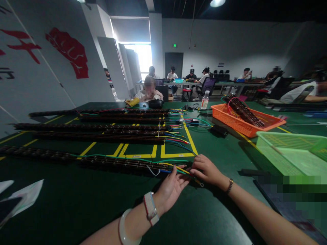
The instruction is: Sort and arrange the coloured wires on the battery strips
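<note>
My right hand (208, 171) is closed with its fingertips pinched on the loose ends of the coloured wires (182, 169). A ring terminal (201, 184) on a yellow wire pokes out below it. My left hand (172, 190), palm up with fingers stretched out, lies under the same wires, thumb raised beside them. Those wires come from the right end of a long dark wiring bundle (114, 162), which lies across the table. A white cable tie (154, 171) loops near that end. The fingertips of my right hand partly hide the wire tips.
More long dark bundles (102, 136) lie behind, their coloured ends pointing right. An orange basket (249, 131) holds another bundle; a light green basket (270, 158) stands nearer. A bottle (205, 100) stands at the far edge, where a person (149, 90) sits. Papers (28, 197) lie at the left.
</note>
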Available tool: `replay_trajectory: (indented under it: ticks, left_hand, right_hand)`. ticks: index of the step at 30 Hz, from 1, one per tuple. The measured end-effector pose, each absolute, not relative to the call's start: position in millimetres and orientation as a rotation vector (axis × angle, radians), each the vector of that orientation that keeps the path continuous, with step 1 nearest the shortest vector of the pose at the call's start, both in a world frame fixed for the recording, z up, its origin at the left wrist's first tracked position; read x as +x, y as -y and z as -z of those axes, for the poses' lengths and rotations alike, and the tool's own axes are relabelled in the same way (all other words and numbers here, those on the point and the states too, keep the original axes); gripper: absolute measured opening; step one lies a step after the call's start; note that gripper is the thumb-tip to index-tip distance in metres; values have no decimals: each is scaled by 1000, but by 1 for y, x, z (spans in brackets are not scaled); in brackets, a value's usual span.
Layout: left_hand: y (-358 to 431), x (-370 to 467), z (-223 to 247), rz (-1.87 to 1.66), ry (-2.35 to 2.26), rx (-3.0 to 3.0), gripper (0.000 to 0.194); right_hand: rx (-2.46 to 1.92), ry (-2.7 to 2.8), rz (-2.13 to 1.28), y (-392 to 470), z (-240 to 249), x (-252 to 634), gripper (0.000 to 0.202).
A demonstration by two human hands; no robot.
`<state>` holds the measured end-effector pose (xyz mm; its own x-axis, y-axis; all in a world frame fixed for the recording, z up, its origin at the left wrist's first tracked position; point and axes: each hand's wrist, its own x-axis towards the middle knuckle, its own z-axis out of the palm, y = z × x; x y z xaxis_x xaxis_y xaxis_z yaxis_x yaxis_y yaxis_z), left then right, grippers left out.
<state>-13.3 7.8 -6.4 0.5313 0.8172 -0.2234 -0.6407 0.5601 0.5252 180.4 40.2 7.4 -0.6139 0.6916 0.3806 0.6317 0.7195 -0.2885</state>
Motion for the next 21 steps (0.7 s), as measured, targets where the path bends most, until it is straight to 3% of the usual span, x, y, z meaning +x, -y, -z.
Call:
replay_trajectory:
  ticks: [9, 14, 21]
  left_hand:
    - [-10, -14, 13, -882, -475, 399, 45]
    - [-10, -13, 15, -898, -509, 418, 37]
    - [-7, -12, 11, -910, -555, 456, 28]
  right_hand:
    - [-899, 2679, -42, -39, -6, 176, 34]
    - [-1131, 2509, 161, -47, 2, 181, 43]
    - [-1430, 2410, 225, -46, 2, 174, 38]
